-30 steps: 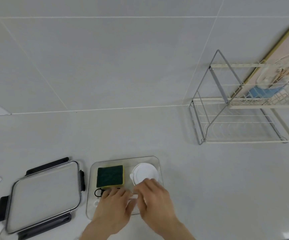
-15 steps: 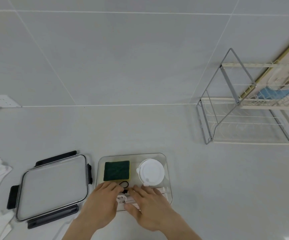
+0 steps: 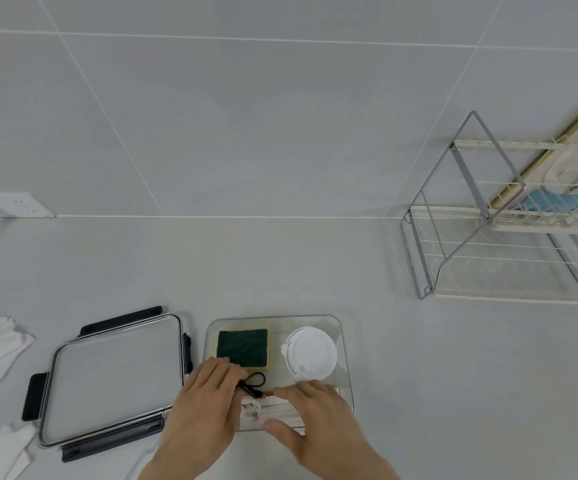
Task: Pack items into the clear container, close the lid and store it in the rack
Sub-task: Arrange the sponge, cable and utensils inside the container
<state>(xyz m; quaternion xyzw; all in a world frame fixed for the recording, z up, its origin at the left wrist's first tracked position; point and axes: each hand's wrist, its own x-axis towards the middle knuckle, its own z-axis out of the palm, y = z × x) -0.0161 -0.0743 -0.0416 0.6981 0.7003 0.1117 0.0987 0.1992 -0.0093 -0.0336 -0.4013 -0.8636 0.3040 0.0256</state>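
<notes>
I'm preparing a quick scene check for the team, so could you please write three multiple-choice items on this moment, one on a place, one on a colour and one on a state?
1. Where does the lid lie?
A. to the left of the clear container
B. on the container
C. in the rack

2. What colour is the top of the sponge?
A. red
B. dark green
C. blue

3. What state is the container in?
A. closed and latched
B. stored in the rack
C. open, with both hands in it

Answers: 1 A, the lid lies flat on the counter beside the container. 2 B, a green face over a yellow edge. 3 C, the left hand and the right hand rest over its near end, with no lid on.
</notes>
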